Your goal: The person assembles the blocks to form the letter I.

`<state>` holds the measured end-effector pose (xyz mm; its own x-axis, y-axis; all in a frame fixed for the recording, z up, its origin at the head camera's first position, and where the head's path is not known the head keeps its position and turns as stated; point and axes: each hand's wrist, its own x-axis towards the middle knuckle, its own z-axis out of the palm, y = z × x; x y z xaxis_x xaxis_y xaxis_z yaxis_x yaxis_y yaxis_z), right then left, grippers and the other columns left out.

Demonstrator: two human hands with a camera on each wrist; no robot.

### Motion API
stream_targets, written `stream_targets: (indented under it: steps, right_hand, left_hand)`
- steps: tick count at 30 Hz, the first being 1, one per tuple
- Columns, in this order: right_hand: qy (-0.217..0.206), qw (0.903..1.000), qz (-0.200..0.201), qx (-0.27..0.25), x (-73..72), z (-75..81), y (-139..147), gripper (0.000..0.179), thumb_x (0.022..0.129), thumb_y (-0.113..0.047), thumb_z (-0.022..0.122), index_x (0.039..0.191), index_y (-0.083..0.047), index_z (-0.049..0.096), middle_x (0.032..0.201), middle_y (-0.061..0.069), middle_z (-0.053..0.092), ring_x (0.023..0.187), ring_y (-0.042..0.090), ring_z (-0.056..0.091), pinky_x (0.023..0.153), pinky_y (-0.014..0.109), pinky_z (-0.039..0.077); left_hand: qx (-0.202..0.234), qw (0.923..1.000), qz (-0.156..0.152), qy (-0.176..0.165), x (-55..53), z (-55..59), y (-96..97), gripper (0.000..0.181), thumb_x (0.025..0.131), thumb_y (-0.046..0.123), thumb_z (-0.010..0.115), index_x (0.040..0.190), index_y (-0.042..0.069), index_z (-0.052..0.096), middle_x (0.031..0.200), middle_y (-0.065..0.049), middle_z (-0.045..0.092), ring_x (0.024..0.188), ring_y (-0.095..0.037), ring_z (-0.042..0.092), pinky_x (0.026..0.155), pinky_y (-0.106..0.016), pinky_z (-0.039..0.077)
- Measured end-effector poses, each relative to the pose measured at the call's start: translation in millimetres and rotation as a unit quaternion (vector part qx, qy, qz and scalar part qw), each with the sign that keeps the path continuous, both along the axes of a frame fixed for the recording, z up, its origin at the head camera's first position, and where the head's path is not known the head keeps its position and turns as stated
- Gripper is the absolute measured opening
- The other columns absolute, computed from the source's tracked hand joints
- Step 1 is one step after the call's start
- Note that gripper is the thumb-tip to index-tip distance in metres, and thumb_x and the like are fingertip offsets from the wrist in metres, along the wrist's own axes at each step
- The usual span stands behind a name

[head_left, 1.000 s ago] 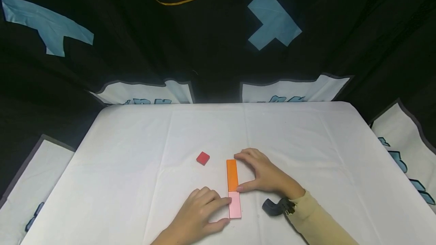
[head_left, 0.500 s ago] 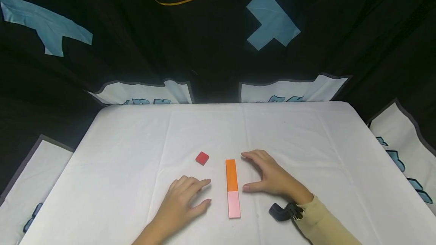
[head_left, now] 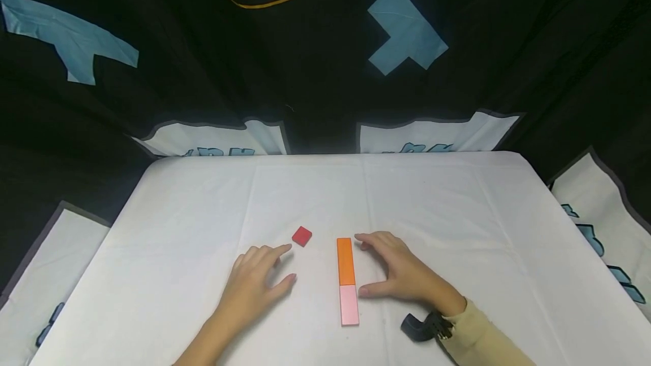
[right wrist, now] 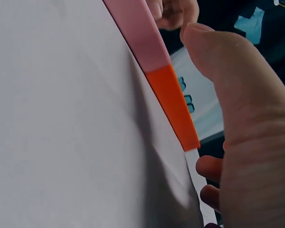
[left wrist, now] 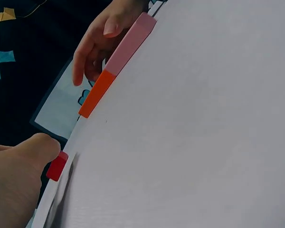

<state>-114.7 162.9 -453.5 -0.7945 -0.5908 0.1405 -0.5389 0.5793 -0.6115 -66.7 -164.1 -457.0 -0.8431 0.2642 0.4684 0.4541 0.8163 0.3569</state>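
Note:
An orange block (head_left: 345, 261) and a pink block (head_left: 348, 305) lie end to end in one straight strip on the table. To their right is my right hand (head_left: 402, 270), thumb and fingers spread apart and close to the strip; nothing is held in it. A small red block (head_left: 302, 236) sits turned at an angle, left of the orange one. My left hand (head_left: 251, 287) is nearest to that red block, its index fingertip just short of it and its thumb apart. In the left wrist view the thumb partly overlaps the red block (left wrist: 57, 166).
A white cloth covers the table (head_left: 447, 196), whose far edge meets a dark curtain (head_left: 315, 72) with blue patches. On the right wrist sits a black band with a curved dark piece (head_left: 417, 327).
My left hand has left the pink block and moved left and forward toward the red block. My right hand drew away from the strip, then came slightly back. The blocks stay put.

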Motion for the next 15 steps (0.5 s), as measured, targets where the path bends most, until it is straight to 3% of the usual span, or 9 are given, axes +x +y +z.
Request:
stream_targets:
  steps: [15]
  right_hand:
    - [0.028, 0.9996, 0.003, 0.001, 15.4, -2.3, -17.8, 0.091, 0.072, -0.069, 0.074, 0.146, -0.025, 0.045, 0.123, -0.015, 0.054, 0.124, 0.004, 0.043, 0.106, 0.043, 0.035]
  left_hand:
    - [-0.009, 0.9962, 0.045, -0.074, -21.7, 4.0, 2.6, 0.058, 0.081, 0.038, 0.077, 0.133, 0.021, 0.059, 0.095, 0.007, 0.063, 0.086, -0.011, 0.049, 0.077, -0.031, 0.039]
